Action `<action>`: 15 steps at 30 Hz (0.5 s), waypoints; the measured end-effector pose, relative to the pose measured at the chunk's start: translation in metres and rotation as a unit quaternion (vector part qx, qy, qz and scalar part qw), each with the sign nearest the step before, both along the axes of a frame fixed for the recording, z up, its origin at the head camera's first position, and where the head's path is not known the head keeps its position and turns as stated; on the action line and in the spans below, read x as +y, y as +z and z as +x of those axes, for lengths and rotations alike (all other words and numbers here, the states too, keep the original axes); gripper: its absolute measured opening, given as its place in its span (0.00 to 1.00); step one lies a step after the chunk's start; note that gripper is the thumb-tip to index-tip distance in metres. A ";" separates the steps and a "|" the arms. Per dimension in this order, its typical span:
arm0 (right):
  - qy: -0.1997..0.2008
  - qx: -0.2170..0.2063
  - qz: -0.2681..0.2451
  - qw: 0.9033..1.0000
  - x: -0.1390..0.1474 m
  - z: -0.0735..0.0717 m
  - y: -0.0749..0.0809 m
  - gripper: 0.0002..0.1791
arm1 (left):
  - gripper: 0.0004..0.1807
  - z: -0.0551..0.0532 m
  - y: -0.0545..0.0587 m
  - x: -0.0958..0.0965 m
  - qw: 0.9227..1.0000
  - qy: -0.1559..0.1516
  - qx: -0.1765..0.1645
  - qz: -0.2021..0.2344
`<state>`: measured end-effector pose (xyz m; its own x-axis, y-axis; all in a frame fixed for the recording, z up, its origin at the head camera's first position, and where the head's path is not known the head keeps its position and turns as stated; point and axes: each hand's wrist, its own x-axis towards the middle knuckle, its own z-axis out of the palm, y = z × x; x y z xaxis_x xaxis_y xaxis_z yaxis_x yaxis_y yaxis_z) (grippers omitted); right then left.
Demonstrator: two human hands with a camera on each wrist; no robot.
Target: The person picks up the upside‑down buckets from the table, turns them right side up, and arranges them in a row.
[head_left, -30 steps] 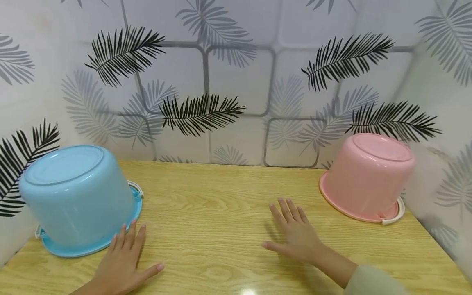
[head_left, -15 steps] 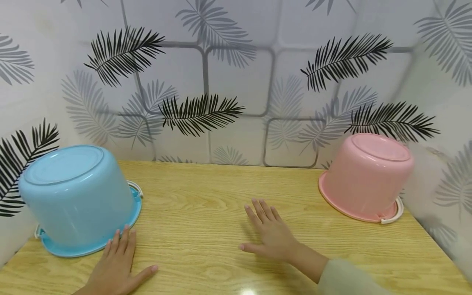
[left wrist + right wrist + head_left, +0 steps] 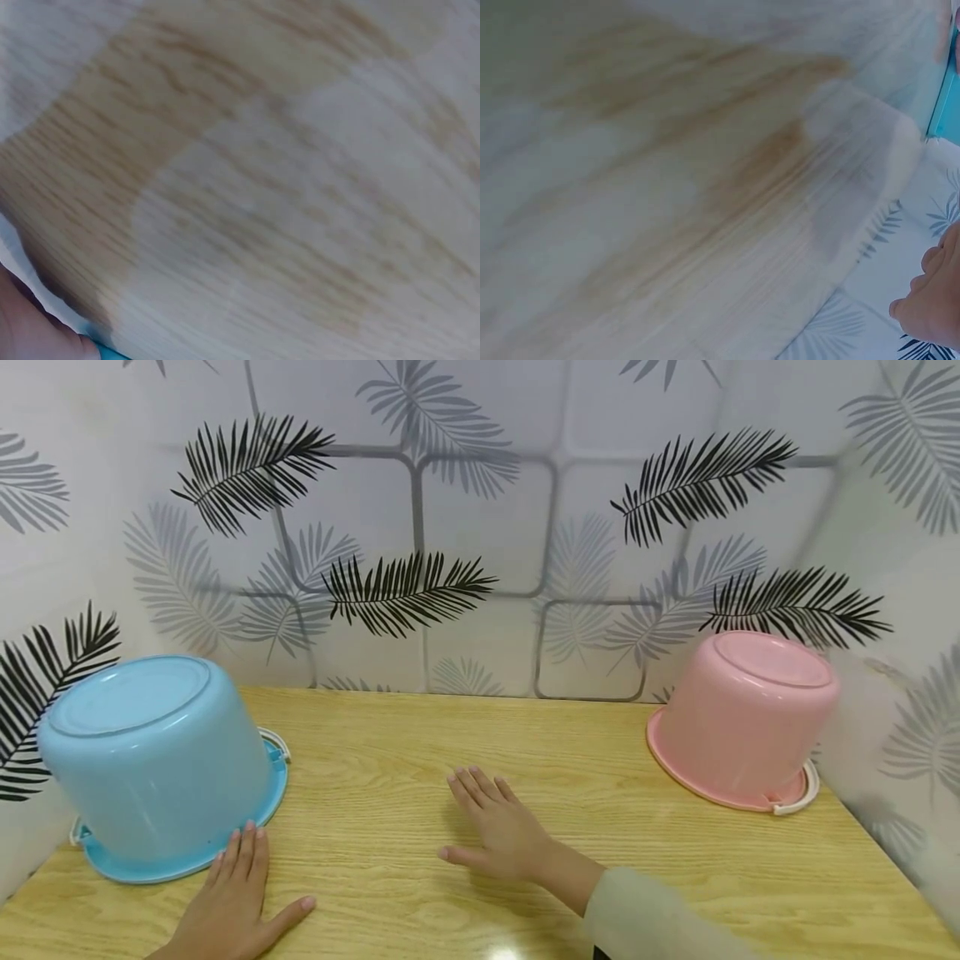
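Sitting leftmost, blue bucket (image 3: 161,768): upside down on the wood-grain tabletop (image 3: 375,760), leaf-printed wall (image 3: 487,643) behind it.
Left hand (image 3: 227,902): right there at the blue bucket's near side, straight fingers touching the rim (image 3: 150,871), thumb well apart, a touch and no clamp.
Right hand (image 3: 504,835): out to the blue bucket's right, fingers straight, thumb apart, pale sleeve (image 3: 652,914) at the wrist; touching the tabletop, can't tell.
Pink bucket (image 3: 746,727): well apart, far right of the blue bucket, upturned too, white handle (image 3: 808,792) by its rim.

the glossy light-blue bucket (image 3: 157,768) rests upside down at left.
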<state>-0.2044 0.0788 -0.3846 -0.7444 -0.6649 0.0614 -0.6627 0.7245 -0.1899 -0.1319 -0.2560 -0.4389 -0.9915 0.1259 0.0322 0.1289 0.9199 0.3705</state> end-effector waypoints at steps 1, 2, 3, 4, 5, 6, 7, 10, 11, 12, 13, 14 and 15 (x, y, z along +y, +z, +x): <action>0.003 -0.002 -0.002 1.000 -0.004 -0.001 0.000 0.47 | 0.61 0.000 0.000 0.000 1.000 -0.001 0.001 0.001; 0.006 -0.008 -0.004 1.000 -0.007 -0.002 0.001 0.47 | 0.61 0.001 0.000 -0.001 1.000 -0.003 0.001 0.003; 0.010 -0.012 -0.005 1.000 -0.011 -0.003 0.001 0.47 | 0.60 0.001 0.000 -0.001 1.000 -0.005 0.002 0.008; 0.013 -0.015 -0.006 1.000 -0.014 -0.004 0.001 0.46 | 0.60 0.001 0.000 -0.001 1.000 -0.007 0.003 0.011; 0.016 -0.017 -0.003 1.000 -0.017 -0.005 0.001 0.46 | 0.60 0.001 0.000 -0.001 1.000 -0.010 0.002 0.016; 0.020 -0.020 -0.002 1.000 -0.020 -0.006 0.000 0.46 | 0.59 0.001 -0.001 -0.002 1.000 -0.012 0.003 0.021; 0.023 -0.022 -0.001 0.999 -0.023 -0.008 0.000 0.46 | 0.59 0.002 -0.001 -0.002 1.000 -0.014 0.002 0.026; 0.031 -0.020 0.004 0.999 -0.032 -0.013 -0.004 0.46 | 0.59 0.002 -0.002 -0.003 0.999 -0.019 0.001 0.037; 0.034 -0.021 0.006 0.999 -0.034 -0.015 -0.004 0.46 | 0.59 0.002 -0.002 -0.003 0.999 -0.021 0.000 0.040; 0.036 -0.024 0.006 0.999 -0.037 -0.016 -0.005 0.46 | 0.59 0.002 -0.003 -0.003 0.999 -0.022 0.001 0.041; 0.039 -0.023 0.006 0.999 -0.040 -0.018 -0.006 0.46 | 0.59 0.001 -0.003 -0.003 0.999 -0.022 0.000 0.042; 0.041 -0.024 0.009 0.999 -0.043 -0.019 -0.007 0.46 | 0.59 0.001 -0.003 -0.003 0.999 -0.022 0.001 0.041; 0.043 -0.027 0.010 0.999 -0.046 -0.020 -0.007 0.45 | 0.59 0.001 -0.003 -0.003 0.999 -0.020 0.003 0.039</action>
